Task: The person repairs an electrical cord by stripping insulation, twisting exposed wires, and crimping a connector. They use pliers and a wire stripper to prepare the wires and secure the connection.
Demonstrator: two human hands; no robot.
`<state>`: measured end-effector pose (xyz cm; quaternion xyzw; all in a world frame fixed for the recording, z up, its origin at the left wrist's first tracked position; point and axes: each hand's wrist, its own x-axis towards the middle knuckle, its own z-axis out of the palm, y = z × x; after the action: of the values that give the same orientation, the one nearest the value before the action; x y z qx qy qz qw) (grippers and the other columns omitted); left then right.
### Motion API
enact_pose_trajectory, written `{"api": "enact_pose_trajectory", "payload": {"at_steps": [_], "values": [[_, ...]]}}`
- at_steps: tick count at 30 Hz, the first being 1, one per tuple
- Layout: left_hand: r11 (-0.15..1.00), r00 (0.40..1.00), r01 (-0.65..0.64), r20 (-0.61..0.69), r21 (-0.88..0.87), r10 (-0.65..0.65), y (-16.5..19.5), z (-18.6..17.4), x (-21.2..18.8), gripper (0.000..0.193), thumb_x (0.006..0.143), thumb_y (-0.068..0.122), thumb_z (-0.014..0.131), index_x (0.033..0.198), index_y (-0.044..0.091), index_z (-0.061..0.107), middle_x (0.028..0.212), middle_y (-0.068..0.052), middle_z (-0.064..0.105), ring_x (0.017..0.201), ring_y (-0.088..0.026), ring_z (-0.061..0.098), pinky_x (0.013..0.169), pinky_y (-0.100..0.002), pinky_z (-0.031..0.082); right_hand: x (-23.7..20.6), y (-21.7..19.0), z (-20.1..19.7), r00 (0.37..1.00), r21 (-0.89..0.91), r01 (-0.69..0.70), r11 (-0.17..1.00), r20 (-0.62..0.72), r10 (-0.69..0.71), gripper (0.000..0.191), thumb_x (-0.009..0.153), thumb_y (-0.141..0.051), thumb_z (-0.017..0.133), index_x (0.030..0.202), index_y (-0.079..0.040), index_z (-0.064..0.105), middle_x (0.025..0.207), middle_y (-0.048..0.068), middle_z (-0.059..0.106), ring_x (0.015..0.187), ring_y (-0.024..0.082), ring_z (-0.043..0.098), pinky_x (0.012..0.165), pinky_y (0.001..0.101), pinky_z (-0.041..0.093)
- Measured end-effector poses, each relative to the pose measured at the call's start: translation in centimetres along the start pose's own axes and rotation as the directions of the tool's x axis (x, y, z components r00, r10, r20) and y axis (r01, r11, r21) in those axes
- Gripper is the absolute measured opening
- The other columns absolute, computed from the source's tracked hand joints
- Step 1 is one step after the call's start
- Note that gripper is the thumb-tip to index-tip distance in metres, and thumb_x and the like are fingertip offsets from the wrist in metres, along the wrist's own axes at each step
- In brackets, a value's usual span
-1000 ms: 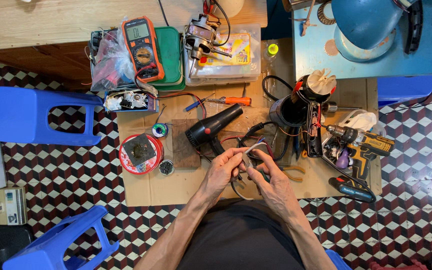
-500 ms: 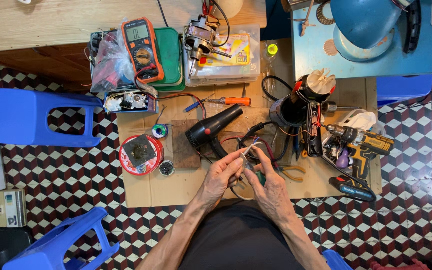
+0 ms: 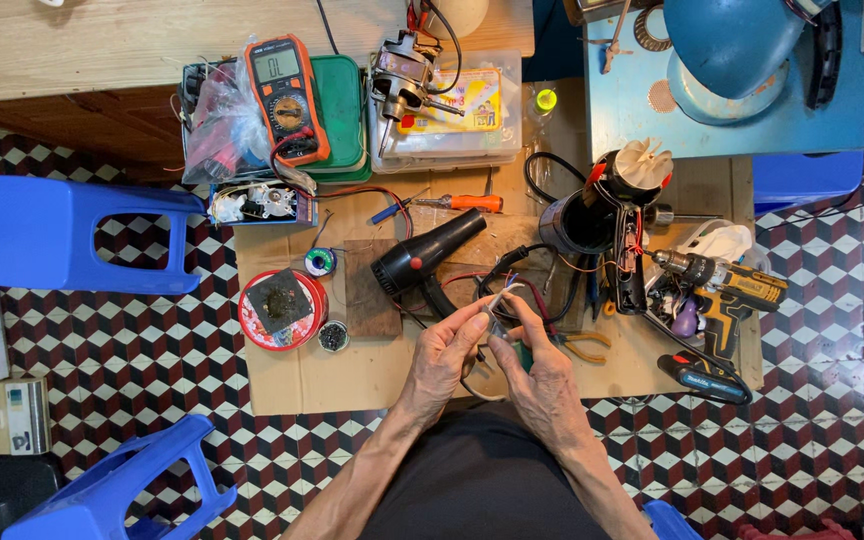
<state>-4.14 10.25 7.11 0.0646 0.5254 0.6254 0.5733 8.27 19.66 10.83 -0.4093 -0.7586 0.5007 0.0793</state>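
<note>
Sitting over a sheet of cardboard (image 3: 372, 375) spread on the patterned tile floor (image 3: 832, 400), the person works amid blue plastic stools (image 3: 62, 235), a cordless drill (image 3: 727, 290) at the right, a black hair dryer (image 3: 422, 258) in the middle, an orange multimeter (image 3: 287, 95) further up and a red round tin (image 3: 280, 310) at the left. Compared with a second ago, the big things lie where they were; the change is in the hands alone. The left hand (image 3: 442, 355) and right hand (image 3: 542, 370) have drawn a little closer together and risen slightly toward the dryer, fingertips now meeting over the thin wires (image 3: 500, 296) that run out from the dryer's cord end. Both grips are pinched on those wires, the left from one side, the right from the other, held just above the cardboard and just below the dryer's handle. That tightening suggests, as a judgement, that the work has moved from sorting the strands to fine handling of their ends. Yellow-handled pliers (image 3: 584, 345) lie untouched just beside the right hand, and a small solder spool (image 3: 320, 262) sits well apart at the left.
</note>
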Motion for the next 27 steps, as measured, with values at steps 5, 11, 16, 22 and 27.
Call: {"api": "enact_pose_trajectory", "payload": {"at_steps": [5,11,16,22,27], "values": [[0.999,0.998,0.007,-0.059,0.045,-0.004,0.1,0.3,0.0,0.046,0.101,0.031,0.061,0.139,0.007,0.065,0.060,0.012,0.047,0.046,0.003,0.032,0.041,-0.018,0.024,0.0,0.4,0.1,1.000,0.014,-0.008,1.000,0.007,0.008,0.061,0.094,-0.018,0.067,0.150,-0.020,0.043,0.088,0.006,0.068,0.074,0.014,0.069,0.062,0.0323,0.055],[1.000,0.997,-0.010,-0.079,0.000,0.010,-0.7,0.2,0.3,0.043,0.101,0.029,0.064,0.135,0.004,0.068,0.060,0.012,0.044,0.047,0.003,0.032,0.041,-0.017,0.023,-0.1,0.5,0.1,0.999,-0.004,-0.034,0.999,-0.002,0.034,0.059,0.095,-0.020,0.066,0.150,-0.022,0.043,0.089,0.007,0.068,0.074,0.015,0.069,0.062,0.0339,0.053],[0.999,0.992,-0.024,-0.124,-0.029,0.020,-1.4,0.3,0.4,0.042,0.100,0.028,0.067,0.134,0.003,0.069,0.062,0.012,0.047,0.048,0.004,0.033,0.042,-0.017,0.024,-0.1,0.5,0.1,0.999,-0.010,-0.035,0.999,-0.023,0.035,0.058,0.096,-0.022,0.067,0.149,-0.021,0.044,0.089,0.007,0.068,0.074,0.015,0.068,0.063,0.0343,0.053],[0.998,0.991,-0.030,-0.128,-0.054,0.023,-1.6,0.6,0.4,0.041,0.100,0.028,0.067,0.133,0.003,0.070,0.069,0.009,0.059,0.048,0.004,0.036,0.042,-0.016,0.026,-0.2,0.5,0.1,0.998,0.028,-0.061,0.998,-0.024,0.061,0.056,0.096,-0.022,0.067,0.148,-0.021,0.046,0.087,0.006,0.068,0.073,0.015,0.066,0.065,0.0324,0.053],[0.996,0.992,-0.030,-0.122,-0.089,0.019,-1.4,1.0,0.2,0.041,0.100,0.027,0.066,0.134,0.004,0.069,0.081,0.005,0.070,0.052,0.004,0.040,0.045,-0.015,0.031,-0.3,0.7,0.3,0.998,0.022,-0.043,0.999,-0.045,0.044,0.055,0.096,-0.021,0.067,0.147,-0.021,0.047,0.087,0.004,0.069,0.075,0.013,0.068,0.065,0.0304,0.055]]}}
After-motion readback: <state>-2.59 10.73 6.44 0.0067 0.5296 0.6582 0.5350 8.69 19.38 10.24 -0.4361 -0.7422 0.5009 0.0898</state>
